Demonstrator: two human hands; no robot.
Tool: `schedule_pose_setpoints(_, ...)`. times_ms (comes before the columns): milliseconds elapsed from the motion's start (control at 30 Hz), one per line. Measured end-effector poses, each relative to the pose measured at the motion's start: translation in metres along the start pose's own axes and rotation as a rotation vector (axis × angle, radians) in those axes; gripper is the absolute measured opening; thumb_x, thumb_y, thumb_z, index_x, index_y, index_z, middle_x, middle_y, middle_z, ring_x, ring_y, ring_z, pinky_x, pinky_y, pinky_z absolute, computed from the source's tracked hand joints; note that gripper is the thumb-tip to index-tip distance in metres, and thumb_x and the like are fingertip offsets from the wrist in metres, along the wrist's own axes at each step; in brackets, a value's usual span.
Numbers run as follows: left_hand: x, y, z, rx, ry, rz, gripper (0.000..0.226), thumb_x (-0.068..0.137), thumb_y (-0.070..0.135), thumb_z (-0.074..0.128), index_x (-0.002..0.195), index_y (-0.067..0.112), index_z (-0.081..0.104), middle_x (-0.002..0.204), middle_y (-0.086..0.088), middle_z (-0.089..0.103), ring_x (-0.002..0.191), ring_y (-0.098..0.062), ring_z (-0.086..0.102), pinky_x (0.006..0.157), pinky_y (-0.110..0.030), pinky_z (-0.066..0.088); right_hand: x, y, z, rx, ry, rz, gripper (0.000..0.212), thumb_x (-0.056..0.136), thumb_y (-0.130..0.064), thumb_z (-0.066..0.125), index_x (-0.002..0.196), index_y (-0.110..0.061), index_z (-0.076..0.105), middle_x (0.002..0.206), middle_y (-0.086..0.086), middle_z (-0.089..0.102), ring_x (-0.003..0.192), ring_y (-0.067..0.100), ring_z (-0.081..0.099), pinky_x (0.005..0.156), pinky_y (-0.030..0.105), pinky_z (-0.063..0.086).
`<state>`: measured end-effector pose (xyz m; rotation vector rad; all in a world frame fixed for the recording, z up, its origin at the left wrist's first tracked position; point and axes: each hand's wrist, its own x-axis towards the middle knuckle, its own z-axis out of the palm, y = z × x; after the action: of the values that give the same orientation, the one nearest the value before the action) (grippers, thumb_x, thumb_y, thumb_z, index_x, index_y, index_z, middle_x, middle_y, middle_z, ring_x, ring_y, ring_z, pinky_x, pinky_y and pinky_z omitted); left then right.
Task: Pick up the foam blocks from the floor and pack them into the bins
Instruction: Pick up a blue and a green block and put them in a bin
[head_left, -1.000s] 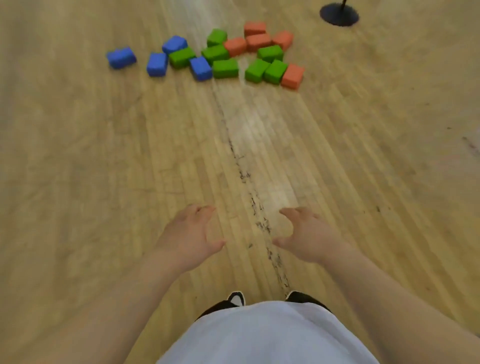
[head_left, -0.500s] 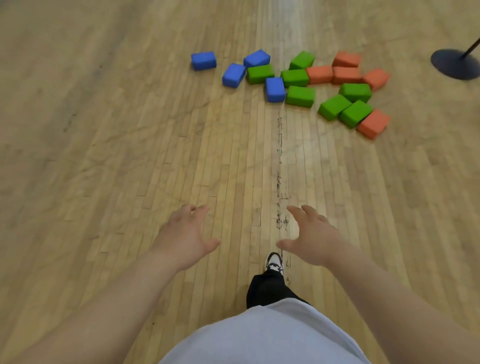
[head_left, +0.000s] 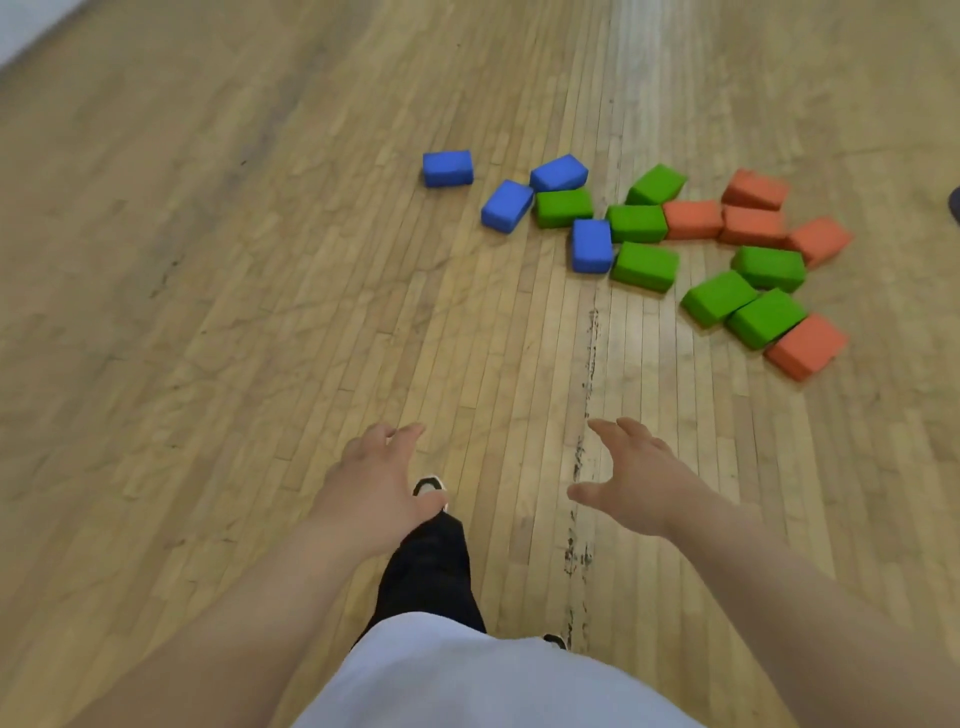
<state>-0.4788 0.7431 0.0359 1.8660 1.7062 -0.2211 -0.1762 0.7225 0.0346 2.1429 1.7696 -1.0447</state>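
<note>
Wood floor (head_left: 260, 312) | foam blocks (head_left: 644, 266) scattered ahead | left hand (head_left: 376, 488), right hand (head_left: 631, 483) outstretched, fingers spread, holding nothing

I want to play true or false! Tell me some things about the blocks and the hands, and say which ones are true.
1. Both hands hold nothing. True: the left hand and right hand are open above the floor.
2. There are four blue blocks. True.
3. The orange blocks sit on the left of the pile. False: the orange blocks are on the right; the blue ones are on the left.
4. A bin stands beside the blocks. False: no bin is in view.
5. The green blocks are stacked in a tower. False: the green blocks lie flat on the floor.
</note>
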Motion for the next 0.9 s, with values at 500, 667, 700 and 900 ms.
schedule_pose_setpoints(500, 0.271, -0.045, -0.207, 0.007, -0.029, 0.108, 0.094, 0.089, 0.064, 0.063, 0.162, 0.033, 0.012, 0.162, 0.002, 0.021, 0.149, -0.023, 0.022, 0.119, -0.044, 0.032, 0.235, -0.15, -0.148, 0.03, 0.102, 0.019, 0.098, 0.085, -0.065, 0.067, 0.161, -0.036, 0.012, 0.17, 0.003, 0.01, 0.154, 0.03, 0.019, 0.121, 0.051, 0.03)
schedule_pose_setpoints(667, 0.355, -0.021, -0.236, 0.023, -0.04, 0.115, 0.096, 0.089, 0.064, 0.063, 0.162, 0.033, 0.009, 0.162, 0.0, 0.021, 0.149, -0.024, 0.023, 0.119, -0.043, 0.032, 0.316, -0.15, -0.193, 0.021, 0.085, 0.029, 0.098, 0.085, -0.065, 0.066, 0.161, -0.037, 0.012, 0.171, 0.003, 0.009, 0.154, 0.032, 0.019, 0.12, 0.051, 0.032)
schedule_pose_setpoints(700, 0.374, -0.015, -0.24, 0.025, -0.04, 0.115, 0.096, 0.089, 0.064, 0.063, 0.162, 0.033, 0.01, 0.163, 0.0, 0.021, 0.15, -0.023, 0.022, 0.12, -0.042, 0.032, 0.335, -0.146, -0.203, 0.02, 0.08, 0.025, 0.098, 0.084, -0.065, 0.066, 0.161, -0.037, 0.012, 0.171, 0.004, 0.01, 0.154, 0.032, 0.019, 0.12, 0.051, 0.032)
schedule_pose_setpoints(900, 0.494, 0.033, -0.275, -0.03, -0.034, 0.042, 0.096, 0.087, 0.064, 0.064, 0.162, 0.035, 0.011, 0.161, 0.002, 0.022, 0.148, -0.022, 0.024, 0.119, -0.043, 0.032, 0.459, -0.115, -0.289, -0.011, 0.062, 0.013, 0.098, 0.083, -0.066, 0.067, 0.161, -0.035, 0.016, 0.17, 0.005, 0.012, 0.153, 0.033, 0.022, 0.119, 0.051, 0.032)
